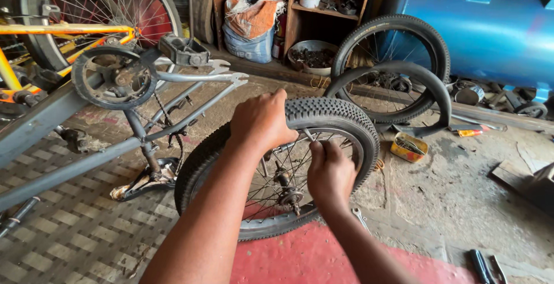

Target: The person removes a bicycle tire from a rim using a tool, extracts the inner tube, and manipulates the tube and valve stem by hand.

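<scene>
Two hands work a small knobby-tyred wheel (277, 174) standing on the floor's red patch: the left hand (262, 119) clamps the tread on top, the right hand (330, 171) pinches a spoke, beside the upturned bicycle frame (86, 139); truing seemingly needs the spanner (360, 217).

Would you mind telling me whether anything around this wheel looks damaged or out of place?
Yes. The grey bicycle frame lies upturned with no rear wheel in its empty dropouts. A loose tyre curls beside the second wheel, and tools lie scattered on the floor.
</scene>
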